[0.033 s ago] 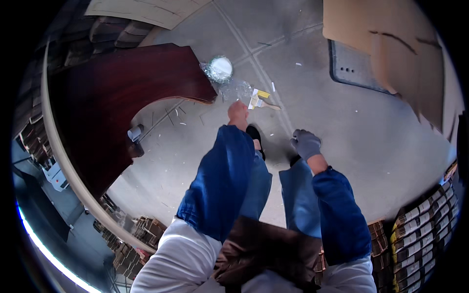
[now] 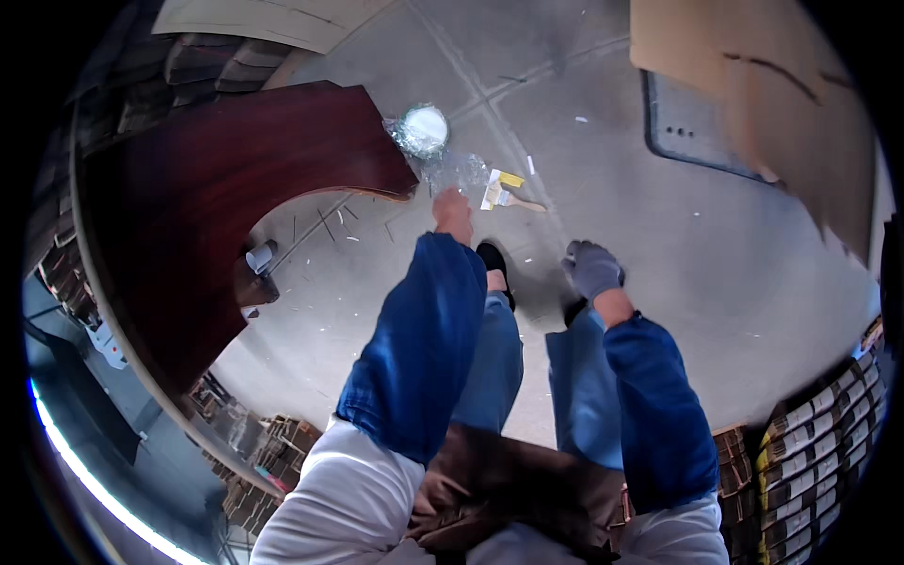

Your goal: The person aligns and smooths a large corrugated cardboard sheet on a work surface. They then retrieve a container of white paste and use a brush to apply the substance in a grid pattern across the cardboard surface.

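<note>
My left hand (image 2: 453, 213) is bare and closed, reaching out over the floor. Its fingertips come near a crumpled sheet of clear plastic film (image 2: 455, 171); whether they touch it, or what they grip, I cannot make out. Just right of it on the floor lies a paintbrush (image 2: 524, 201) with a wooden handle, beside a yellow and white card (image 2: 497, 187). Beyond the film sits a round white item (image 2: 425, 130) in clear wrap. A grey glove covers my right hand (image 2: 593, 270), held over my right foot with fingers curled; anything inside them is hidden.
A curved dark red wooden panel (image 2: 235, 160) stands at the left. Cardboard (image 2: 767, 113) and a grey board with small holes (image 2: 692, 127) are at the far right. Stacked bundles (image 2: 819, 452) fill the lower right. Small white scraps dot the concrete floor (image 2: 659, 311).
My left hand has shifted slightly left and farther out, toward the film. The right gloved hand stays curled over my foot. The whole view has shifted a little.
</note>
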`<state>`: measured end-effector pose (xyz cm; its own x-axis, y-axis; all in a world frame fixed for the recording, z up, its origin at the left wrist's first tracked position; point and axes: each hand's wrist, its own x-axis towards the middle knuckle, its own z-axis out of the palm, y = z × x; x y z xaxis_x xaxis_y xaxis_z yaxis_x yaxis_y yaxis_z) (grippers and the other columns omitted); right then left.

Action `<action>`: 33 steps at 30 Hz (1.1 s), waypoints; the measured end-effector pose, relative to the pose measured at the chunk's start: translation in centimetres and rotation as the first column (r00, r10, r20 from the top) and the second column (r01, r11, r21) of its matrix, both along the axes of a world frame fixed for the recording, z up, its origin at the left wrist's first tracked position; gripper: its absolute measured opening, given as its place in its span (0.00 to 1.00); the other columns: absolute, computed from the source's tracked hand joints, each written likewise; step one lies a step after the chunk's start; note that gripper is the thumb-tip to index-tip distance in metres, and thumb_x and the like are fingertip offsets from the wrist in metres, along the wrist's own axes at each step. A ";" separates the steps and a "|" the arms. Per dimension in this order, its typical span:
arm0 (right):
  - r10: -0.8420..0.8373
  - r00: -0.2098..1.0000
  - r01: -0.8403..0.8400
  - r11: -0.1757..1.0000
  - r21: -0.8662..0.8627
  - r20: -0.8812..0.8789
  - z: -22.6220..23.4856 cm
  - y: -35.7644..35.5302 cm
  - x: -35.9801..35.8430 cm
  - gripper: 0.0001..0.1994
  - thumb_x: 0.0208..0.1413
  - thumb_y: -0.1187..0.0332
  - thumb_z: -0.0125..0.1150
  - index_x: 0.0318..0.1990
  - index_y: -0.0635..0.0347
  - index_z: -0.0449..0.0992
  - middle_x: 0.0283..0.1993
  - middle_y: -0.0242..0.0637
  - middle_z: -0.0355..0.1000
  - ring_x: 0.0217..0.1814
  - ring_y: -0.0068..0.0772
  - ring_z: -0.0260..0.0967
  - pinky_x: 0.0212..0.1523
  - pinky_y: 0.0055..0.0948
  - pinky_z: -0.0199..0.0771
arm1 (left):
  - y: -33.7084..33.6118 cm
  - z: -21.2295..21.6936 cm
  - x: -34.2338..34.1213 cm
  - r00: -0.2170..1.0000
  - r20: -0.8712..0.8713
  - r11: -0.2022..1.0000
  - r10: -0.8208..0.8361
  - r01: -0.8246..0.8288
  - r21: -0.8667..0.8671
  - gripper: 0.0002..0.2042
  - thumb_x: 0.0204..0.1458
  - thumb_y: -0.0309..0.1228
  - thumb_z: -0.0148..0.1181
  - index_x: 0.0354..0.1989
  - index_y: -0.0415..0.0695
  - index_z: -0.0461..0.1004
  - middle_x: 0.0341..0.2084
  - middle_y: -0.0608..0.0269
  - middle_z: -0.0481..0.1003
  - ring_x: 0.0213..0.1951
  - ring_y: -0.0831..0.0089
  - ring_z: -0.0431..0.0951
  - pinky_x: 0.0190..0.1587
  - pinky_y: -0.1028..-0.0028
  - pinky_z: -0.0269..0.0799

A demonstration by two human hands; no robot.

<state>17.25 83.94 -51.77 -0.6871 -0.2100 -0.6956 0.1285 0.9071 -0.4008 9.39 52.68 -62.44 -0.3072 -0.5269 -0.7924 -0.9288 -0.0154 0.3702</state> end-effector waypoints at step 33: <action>-0.825 0.521 0.847 0.468 -0.253 0.220 4.6 10.9 10.1 0.16 0.62 0.55 0.66 0.38 0.59 0.75 0.26 0.33 0.72 0.28 0.21 0.72 0.31 0.27 0.75 | 3.6 5.7 -1.6 0.946 -0.320 0.968 0.048 0.035 0.250 0.09 0.61 0.24 0.52 0.47 0.37 0.73 0.37 0.61 0.76 0.32 0.75 0.76 0.34 0.76 0.78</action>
